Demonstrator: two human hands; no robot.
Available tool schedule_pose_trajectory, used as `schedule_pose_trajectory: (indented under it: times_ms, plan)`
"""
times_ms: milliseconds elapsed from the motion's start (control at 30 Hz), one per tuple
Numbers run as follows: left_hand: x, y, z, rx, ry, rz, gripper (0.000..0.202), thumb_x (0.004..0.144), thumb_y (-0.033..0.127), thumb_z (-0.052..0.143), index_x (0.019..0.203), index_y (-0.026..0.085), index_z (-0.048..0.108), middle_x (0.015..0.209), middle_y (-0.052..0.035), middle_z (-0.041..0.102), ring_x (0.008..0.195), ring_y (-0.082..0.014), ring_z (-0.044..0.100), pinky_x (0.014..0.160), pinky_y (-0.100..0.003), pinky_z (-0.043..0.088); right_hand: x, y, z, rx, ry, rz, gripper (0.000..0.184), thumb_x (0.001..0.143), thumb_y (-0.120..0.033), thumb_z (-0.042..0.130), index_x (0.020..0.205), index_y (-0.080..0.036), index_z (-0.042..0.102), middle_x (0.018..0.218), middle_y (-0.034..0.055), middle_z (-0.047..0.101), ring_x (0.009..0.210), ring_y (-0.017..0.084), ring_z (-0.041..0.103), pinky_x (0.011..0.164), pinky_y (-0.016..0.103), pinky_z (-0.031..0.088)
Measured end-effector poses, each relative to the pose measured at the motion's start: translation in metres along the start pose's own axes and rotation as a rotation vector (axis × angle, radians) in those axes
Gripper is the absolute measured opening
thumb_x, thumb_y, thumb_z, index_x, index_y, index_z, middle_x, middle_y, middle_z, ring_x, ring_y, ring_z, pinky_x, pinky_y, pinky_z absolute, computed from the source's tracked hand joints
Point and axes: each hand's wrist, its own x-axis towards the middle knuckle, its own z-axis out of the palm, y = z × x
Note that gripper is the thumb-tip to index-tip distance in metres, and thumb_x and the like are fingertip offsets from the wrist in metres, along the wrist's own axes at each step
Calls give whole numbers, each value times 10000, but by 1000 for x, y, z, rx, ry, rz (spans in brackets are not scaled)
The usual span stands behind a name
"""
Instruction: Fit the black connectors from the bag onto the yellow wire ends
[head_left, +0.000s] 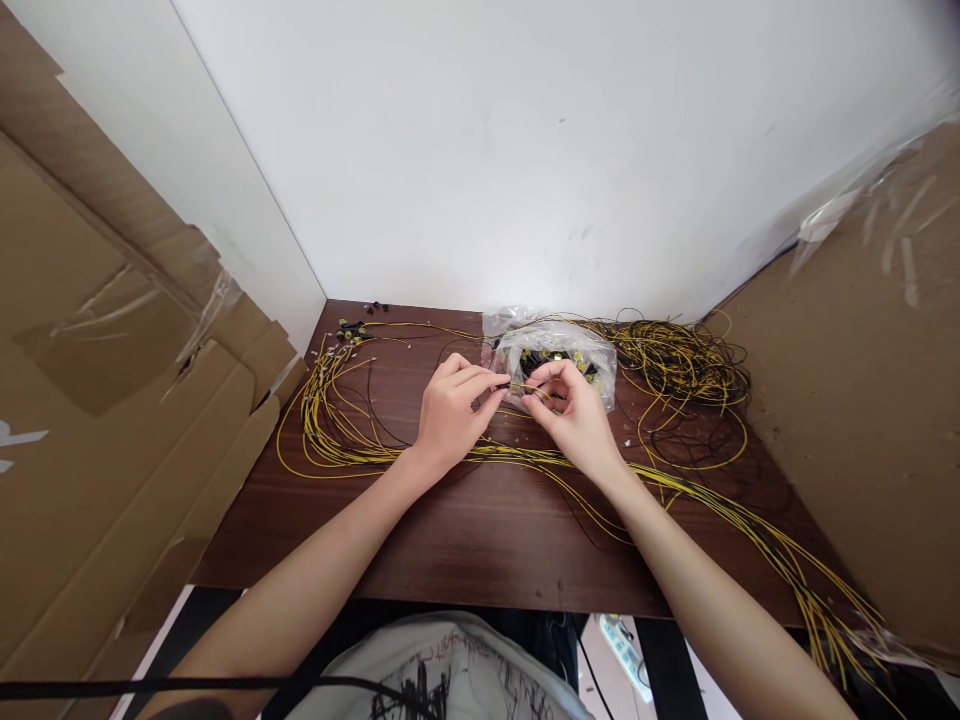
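Note:
My left hand (459, 408) pinches a small black piece (504, 385) between thumb and forefinger. A thin yellow wire (529, 387) runs from that piece to my right hand (571, 412), whose thumb and fingertips close on it. How the wire meets the black piece is too small to make out. Just behind my hands lies a clear plastic bag (604, 375) with black and yellow small parts inside. Under my wrists a long bundle of yellow and black wires (517, 454) crosses the brown table (480, 540).
A tangled heap of yellow and black wire (675, 365) lies at the back right. Small black and yellow parts (351, 330) sit at the back left. Cardboard boxes flank the table, one at left (112, 400) and one at right (862, 400). A white wall (495, 180) rises behind.

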Motion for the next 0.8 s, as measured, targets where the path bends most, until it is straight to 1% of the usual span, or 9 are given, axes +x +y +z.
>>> schedule_pose_trajectory:
  times_ms: [67, 133, 233, 367, 600, 800]
  plan:
    - [0, 1, 0, -22, 3, -23, 120, 800, 187, 606, 874, 166, 699, 796, -46, 703, 731, -162, 510, 678, -320, 462, -1, -1, 0, -176, 36, -118, 91, 806, -225, 530, 881, -194, 489, 895, 53, 543, 738, 147, 540, 605, 267, 460]
    - [1, 2, 0, -46, 1, -45, 121, 792, 184, 614, 874, 168, 702, 789, -43, 704, 727, -161, 515, 671, -318, 467, -2, -2, 0, -288, 46, -214, 23, 828, -187, 481, 848, -197, 487, 872, 57, 530, 760, 161, 529, 635, 283, 449]
    - [1, 3, 1, -65, -1, -64, 120, 779, 181, 628, 870, 167, 705, 782, -40, 704, 722, -161, 518, 664, -315, 471, -3, -3, 0, -346, 36, -278, 65, 844, -155, 442, 831, -200, 487, 858, 56, 529, 769, 166, 520, 674, 294, 440]
    - [1, 2, 0, -62, -6, -65, 123, 777, 186, 630, 872, 165, 706, 777, -41, 703, 720, -161, 517, 662, -317, 472, -3, -4, -1, -364, 49, -276, 82, 846, -150, 439, 825, -199, 501, 842, 51, 542, 742, 164, 523, 688, 298, 430]
    - [0, 1, 1, -62, -18, -65, 127, 781, 191, 626, 876, 169, 708, 770, -42, 700, 718, -164, 518, 656, -316, 472, -4, -4, -2, -364, 87, -250, 72, 846, -188, 464, 842, -203, 534, 835, 39, 583, 727, 165, 559, 687, 299, 437]
    - [0, -1, 0, -53, -22, -47, 123, 790, 190, 619, 880, 167, 700, 782, -43, 699, 730, -162, 513, 664, -311, 466, -3, -8, -3, -281, 55, -236, 95, 849, -209, 480, 826, -204, 572, 862, 51, 593, 759, 167, 567, 670, 295, 468]
